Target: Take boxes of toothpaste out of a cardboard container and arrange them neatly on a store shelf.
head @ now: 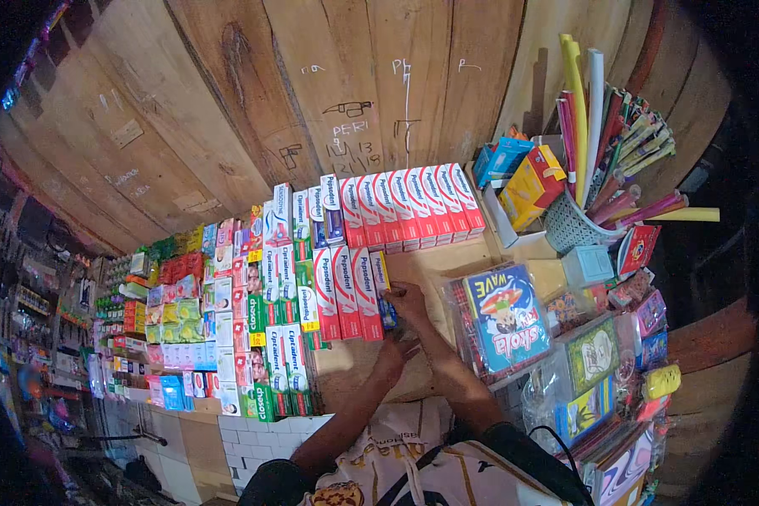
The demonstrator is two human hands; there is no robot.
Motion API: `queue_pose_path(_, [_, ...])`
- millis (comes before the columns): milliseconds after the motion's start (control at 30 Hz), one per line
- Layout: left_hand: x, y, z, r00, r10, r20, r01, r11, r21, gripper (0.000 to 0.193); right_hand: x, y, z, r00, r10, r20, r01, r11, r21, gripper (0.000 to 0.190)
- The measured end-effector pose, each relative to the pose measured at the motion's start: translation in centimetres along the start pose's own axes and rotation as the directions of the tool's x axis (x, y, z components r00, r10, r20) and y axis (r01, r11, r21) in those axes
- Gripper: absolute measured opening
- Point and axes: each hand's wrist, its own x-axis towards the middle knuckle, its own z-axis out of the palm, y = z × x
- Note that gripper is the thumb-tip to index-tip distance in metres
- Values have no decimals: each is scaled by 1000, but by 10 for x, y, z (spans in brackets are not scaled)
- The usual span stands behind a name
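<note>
My right hand (408, 303) is at the right side of a small blue and yellow box (382, 291), its fingers touching the box. That box stands beside a row of red and white Pepsodent toothpaste boxes (348, 294). My left hand (397, 351) lies just below, palm partly up and fingers apart, near the lower ends of these boxes. Behind them a longer row of Pepsodent boxes (411, 209) stands side by side. To the left are green and white Ciptadent boxes (278, 278). Whether my right fingers grip the small box is hard to tell.
Books in plastic (506, 316) lie at the right, beside wrapped goods. A woven plastic basket (575, 221) holds rolled paper, with a yellow and red carton (531, 190) next to it. Soaps and sachets (180, 272) fill the left. A wooden plank wall (354, 76) rises behind.
</note>
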Motion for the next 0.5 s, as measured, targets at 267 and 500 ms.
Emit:
queue_pose_path(267, [1,5,13,999,-6,46,2,996,93,56,5,-4,3,1000,-11,-21,12,1000,11,38])
queue_pose_path(500, [-5,17,22,996,6,85,-24,978,208,43,5,5,11,996,-16,-85,14,1000,-19,38])
